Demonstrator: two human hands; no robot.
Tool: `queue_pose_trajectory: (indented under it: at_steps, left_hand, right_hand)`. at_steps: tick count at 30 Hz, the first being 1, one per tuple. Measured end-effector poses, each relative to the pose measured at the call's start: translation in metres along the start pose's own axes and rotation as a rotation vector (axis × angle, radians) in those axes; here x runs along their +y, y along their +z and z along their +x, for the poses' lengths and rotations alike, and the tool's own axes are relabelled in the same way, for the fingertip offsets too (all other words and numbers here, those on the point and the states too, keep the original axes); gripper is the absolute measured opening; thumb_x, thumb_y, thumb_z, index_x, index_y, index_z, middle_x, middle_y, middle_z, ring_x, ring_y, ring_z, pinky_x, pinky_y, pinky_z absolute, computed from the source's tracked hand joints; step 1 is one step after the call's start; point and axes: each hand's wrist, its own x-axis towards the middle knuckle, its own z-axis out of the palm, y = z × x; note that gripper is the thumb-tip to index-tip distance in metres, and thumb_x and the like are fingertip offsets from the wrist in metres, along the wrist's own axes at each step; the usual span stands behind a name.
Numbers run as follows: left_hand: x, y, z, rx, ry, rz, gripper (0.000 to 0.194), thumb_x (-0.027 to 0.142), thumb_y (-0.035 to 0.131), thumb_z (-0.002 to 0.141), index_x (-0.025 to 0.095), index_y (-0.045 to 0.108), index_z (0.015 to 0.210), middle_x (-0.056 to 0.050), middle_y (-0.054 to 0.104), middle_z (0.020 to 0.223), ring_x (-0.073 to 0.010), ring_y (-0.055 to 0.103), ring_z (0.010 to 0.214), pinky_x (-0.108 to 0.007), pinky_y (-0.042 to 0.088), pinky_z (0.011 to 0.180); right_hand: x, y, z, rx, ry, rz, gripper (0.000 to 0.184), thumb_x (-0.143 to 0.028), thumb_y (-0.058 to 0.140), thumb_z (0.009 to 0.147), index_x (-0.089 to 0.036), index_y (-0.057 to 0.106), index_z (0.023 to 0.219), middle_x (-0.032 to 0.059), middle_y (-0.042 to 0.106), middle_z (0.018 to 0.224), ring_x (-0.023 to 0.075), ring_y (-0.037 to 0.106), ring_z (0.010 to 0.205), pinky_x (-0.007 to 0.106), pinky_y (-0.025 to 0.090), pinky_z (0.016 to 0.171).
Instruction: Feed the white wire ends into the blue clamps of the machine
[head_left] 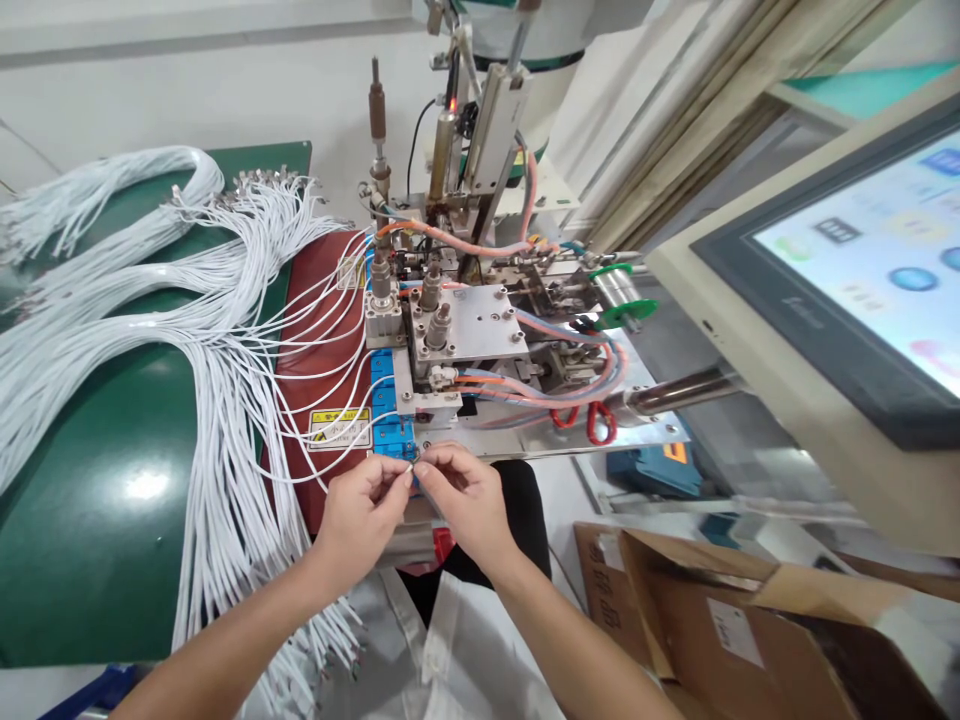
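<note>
White cable bundles [247, 380] drape over green worktop [97, 520] at left; metal machine [476, 320] stands just beyond fingertips, touchscreen [862, 240] and open cardboard box [720, 660] at right; small part [412, 468] at blue fixture [386, 400], pinched by left grip [365, 505] and right grip [469, 500], long axis and pointing unclear; 2 forearms converge from below

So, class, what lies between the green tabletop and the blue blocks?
In the head view, a dark red panel lies there, crossed by white cables and bearing yellow-and-white labels.
</note>
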Motion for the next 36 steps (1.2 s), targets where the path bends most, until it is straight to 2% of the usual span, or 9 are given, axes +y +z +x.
queue_pose_trajectory:
  at_steps: [4, 6, 10, 14, 18, 22, 26, 29, 36]
  left_hand:
    - [0.002, -0.002, 0.001, -0.03, -0.027, -0.136, 0.03, 0.032, 0.051, 0.081, 0.015, 0.053, 0.105, 0.001, 0.059, 0.066, -0.008, 0.052, 0.047, -0.02, 0.044, 0.049]
    - [0.004, -0.003, 0.003, -0.052, -0.04, -0.172, 0.035, 0.034, 0.051, 0.081, 0.016, 0.053, 0.11, 0.002, 0.058, 0.064, -0.0084, 0.052, 0.046, -0.02, 0.043, 0.047]
    - [0.011, -0.004, 0.008, -0.026, -0.101, -0.135, 0.026, 0.036, 0.056, 0.076, 0.015, 0.065, 0.088, 0.003, 0.053, 0.052, -0.0083, 0.049, 0.043, -0.019, 0.039, 0.043]
    - [0.011, -0.001, 0.009, 0.016, -0.127, -0.127, 0.023, 0.038, 0.056, 0.076, 0.015, 0.062, 0.077, 0.005, 0.053, 0.049, -0.0084, 0.05, 0.043, -0.018, 0.039, 0.044]
    - [0.006, -0.001, 0.009, 0.009, -0.079, -0.097, 0.026, 0.039, 0.05, 0.08, 0.015, 0.057, 0.075, 0.004, 0.052, 0.049, -0.0082, 0.049, 0.043, -0.019, 0.04, 0.045]
    - [0.002, -0.015, 0.011, -0.113, -0.068, 0.045, 0.024, 0.031, 0.061, 0.072, 0.017, 0.056, 0.091, 0.001, 0.061, 0.071, -0.009, 0.053, 0.052, -0.02, 0.042, 0.049]
    - [0.004, -0.031, 0.015, -0.144, 0.1, 0.372, 0.01, 0.023, 0.055, 0.076, 0.019, 0.06, 0.084, 0.0, 0.061, 0.076, -0.0121, 0.056, 0.063, -0.024, 0.044, 0.06]
    - [0.005, -0.034, 0.019, -0.102, 0.251, 0.516, 0.013, 0.018, 0.049, 0.08, 0.019, 0.061, 0.08, -0.002, 0.06, 0.081, -0.015, 0.057, 0.075, -0.028, 0.044, 0.071]
    - [-0.001, -0.032, 0.027, -0.068, 0.296, 0.605, 0.016, 0.013, 0.045, 0.081, 0.018, 0.06, 0.081, -0.003, 0.061, 0.081, -0.0167, 0.057, 0.077, -0.031, 0.044, 0.073]
  right_hand:
    - [-0.003, -0.001, -0.001, 0.044, -0.035, -0.076, 0.011, -0.021, 0.059, 0.073, -0.018, 0.058, 0.063, 0.0002, 0.055, 0.066, 0.0126, 0.053, 0.062, 0.024, 0.043, 0.057]
    - [-0.005, -0.002, -0.002, 0.054, -0.086, -0.131, 0.01, -0.018, 0.058, 0.073, -0.018, 0.058, 0.062, 0.0003, 0.055, 0.066, 0.0128, 0.053, 0.063, 0.025, 0.043, 0.059]
    - [-0.008, -0.002, -0.002, 0.039, -0.176, -0.179, 0.012, -0.017, 0.055, 0.074, -0.018, 0.057, 0.063, 0.0007, 0.053, 0.066, 0.0127, 0.051, 0.062, 0.025, 0.042, 0.06]
    - [-0.007, -0.002, -0.004, 0.035, -0.18, -0.177, 0.011, -0.019, 0.054, 0.076, -0.018, 0.057, 0.065, 0.0017, 0.054, 0.069, 0.0139, 0.052, 0.065, 0.027, 0.043, 0.062]
    - [-0.005, -0.003, -0.005, 0.03, -0.182, -0.186, 0.012, -0.019, 0.052, 0.077, -0.018, 0.056, 0.066, 0.0016, 0.054, 0.069, 0.014, 0.052, 0.066, 0.027, 0.042, 0.062]
    - [0.001, -0.007, -0.003, 0.038, -0.176, -0.226, 0.013, -0.018, 0.048, 0.079, -0.018, 0.054, 0.068, 0.0011, 0.052, 0.07, 0.0136, 0.05, 0.067, 0.026, 0.04, 0.063]
    - [0.011, -0.008, 0.001, 0.019, -0.121, -0.322, 0.013, -0.02, 0.047, 0.08, -0.018, 0.052, 0.068, 0.001, 0.052, 0.07, 0.0143, 0.049, 0.067, 0.026, 0.039, 0.063]
    - [0.015, -0.005, 0.002, 0.042, -0.086, -0.422, 0.015, -0.022, 0.047, 0.08, -0.019, 0.051, 0.066, 0.0007, 0.051, 0.067, 0.0151, 0.049, 0.066, 0.027, 0.038, 0.064]
    - [0.011, -0.005, 0.01, -0.004, -0.015, -0.578, 0.017, -0.026, 0.046, 0.079, -0.02, 0.053, 0.065, 0.0012, 0.055, 0.066, 0.0163, 0.051, 0.064, 0.027, 0.038, 0.061]
